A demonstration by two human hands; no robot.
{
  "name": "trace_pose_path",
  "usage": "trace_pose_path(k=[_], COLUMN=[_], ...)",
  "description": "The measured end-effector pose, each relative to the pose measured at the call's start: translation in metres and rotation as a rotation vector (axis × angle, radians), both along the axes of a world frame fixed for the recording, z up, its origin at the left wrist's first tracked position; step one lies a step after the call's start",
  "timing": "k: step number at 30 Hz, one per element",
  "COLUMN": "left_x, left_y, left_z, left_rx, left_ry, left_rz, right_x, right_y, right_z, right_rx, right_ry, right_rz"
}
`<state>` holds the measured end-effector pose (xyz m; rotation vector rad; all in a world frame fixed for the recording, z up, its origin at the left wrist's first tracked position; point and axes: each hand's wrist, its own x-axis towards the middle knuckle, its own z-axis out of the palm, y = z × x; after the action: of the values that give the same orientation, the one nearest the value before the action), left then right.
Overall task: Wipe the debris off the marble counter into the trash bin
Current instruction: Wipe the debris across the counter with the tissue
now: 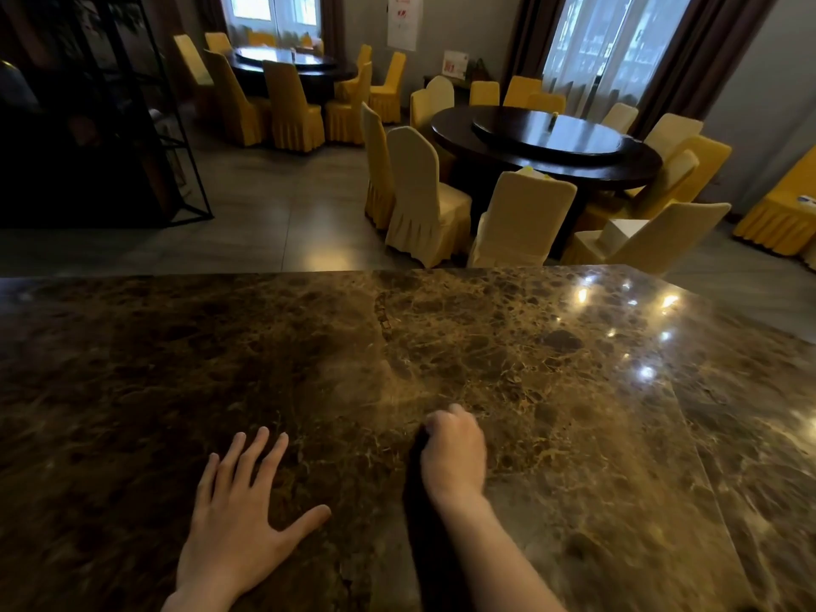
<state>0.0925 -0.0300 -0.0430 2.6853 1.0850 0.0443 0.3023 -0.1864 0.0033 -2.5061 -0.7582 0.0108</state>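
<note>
The brown veined marble counter (552, 368) fills the lower half of the view. My left hand (238, 514) lies flat on it at the near left, fingers spread, holding nothing. My right hand (455, 452) is just right of centre, curled into a fist on the counter. A dark cloth (426, 523) shows at its fingers and trails back along the left side of my forearm; its edges are blurred. I can make out no debris on the stone. No trash bin is in view.
Beyond the counter's far edge (397, 271) is a tiled floor with two dark round dining tables (547, 143) ringed by yellow-covered chairs (424, 201). A black metal shelf frame (176, 148) stands at the left. Ceiling lights reflect on the counter's right part.
</note>
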Motion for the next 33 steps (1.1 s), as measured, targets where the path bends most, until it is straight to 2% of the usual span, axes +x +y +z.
trace_pose_path(k=[5, 7, 8, 11, 13, 15, 18, 20, 22, 25, 28, 30, 33], left_x=[0.000, 0.000, -0.001, -0.001, -0.001, 0.000, 0.001, 0.001, 0.002, 0.001, 0.001, 0.001, -0.001], left_y=[0.004, 0.004, 0.003, 0.000, -0.001, 0.000, 0.002, 0.003, 0.002, 0.001, 0.000, -0.001, -0.001], left_z=[-0.003, -0.002, -0.002, 0.000, 0.002, 0.001, -0.001, -0.002, -0.002, -0.002, 0.000, 0.001, 0.000], left_rx=[0.008, 0.013, 0.009, 0.007, 0.003, 0.004, 0.005, 0.014, 0.021, 0.023, 0.020, 0.015, 0.029], left_ry=[0.038, 0.013, 0.002, -0.018, -0.013, -0.008, -0.002, 0.010, 0.015, 0.009, 0.018, 0.013, 0.017], left_rz=[-0.015, -0.012, -0.009, -0.006, -0.006, 0.000, 0.001, -0.003, 0.001, 0.003, 0.007, 0.008, 0.002], right_x=[-0.071, -0.064, -0.050, 0.012, 0.031, 0.009, -0.057, -0.066, -0.036, 0.037, 0.077, 0.064, 0.005], right_y=[0.038, 0.020, 0.007, -0.036, -0.044, -0.031, -0.016, -0.029, -0.057, -0.110, -0.141, -0.122, -0.064], right_z=[-0.009, -0.013, -0.015, -0.011, -0.009, -0.008, -0.019, -0.024, -0.023, -0.015, -0.008, -0.010, -0.014], right_rx=[-0.013, -0.035, -0.028, -0.037, 0.013, 0.008, -0.016, -0.001, 0.042, 0.051, 0.018, 0.013, 0.051], right_ry=[0.003, -0.023, -0.031, 0.001, -0.023, -0.048, -0.048, -0.083, -0.091, -0.037, 0.018, 0.007, -0.017], right_rz=[0.465, 0.527, 0.465, 0.063, -0.121, -0.086, 0.248, 0.415, 0.325, -0.148, -0.433, -0.441, -0.170])
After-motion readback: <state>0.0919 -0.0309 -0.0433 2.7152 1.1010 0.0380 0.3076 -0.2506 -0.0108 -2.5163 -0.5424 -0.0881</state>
